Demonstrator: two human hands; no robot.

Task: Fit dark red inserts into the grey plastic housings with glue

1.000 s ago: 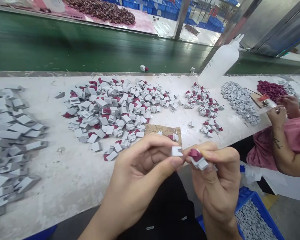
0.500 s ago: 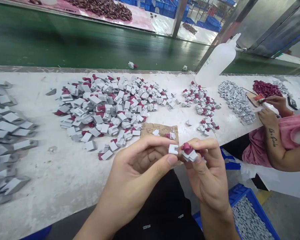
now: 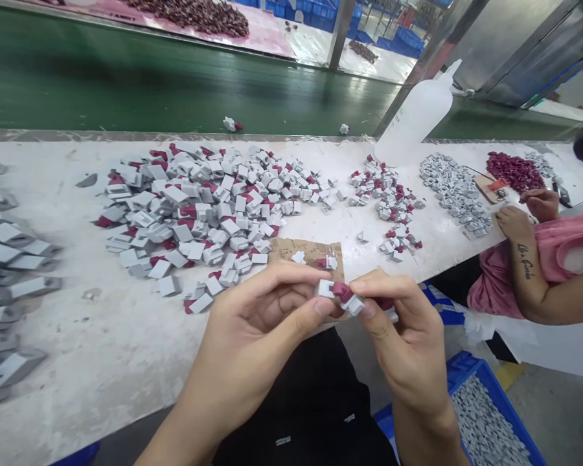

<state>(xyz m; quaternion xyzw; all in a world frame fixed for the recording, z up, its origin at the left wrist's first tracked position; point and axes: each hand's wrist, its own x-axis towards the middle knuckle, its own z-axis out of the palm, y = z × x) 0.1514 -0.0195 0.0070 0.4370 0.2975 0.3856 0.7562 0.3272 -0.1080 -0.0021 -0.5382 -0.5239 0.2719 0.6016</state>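
My left hand pinches a small light-grey plastic block with a notch in its right side. Against that notch sits a maroon-and-grey plastic piece, held between the thumb and forefinger of my right hand. The two parts touch; how far one sits inside the other I cannot tell. Further maroon and grey bits show partly inside my right palm, mostly hidden by the fingers. Just behind my hands lies a brown cardboard piece with a few small parts on it.
A big heap of grey-and-maroon pieces covers the table's middle, with grey blocks at left. A smaller pile and a white bottle stand right. Beyond runs a green belt. A co-worker's hands work far right.
My right hand has brought the maroon-and-grey piece leftward until it meets the grey block. Before, a small gap lay between them. The camera view has shifted slightly.
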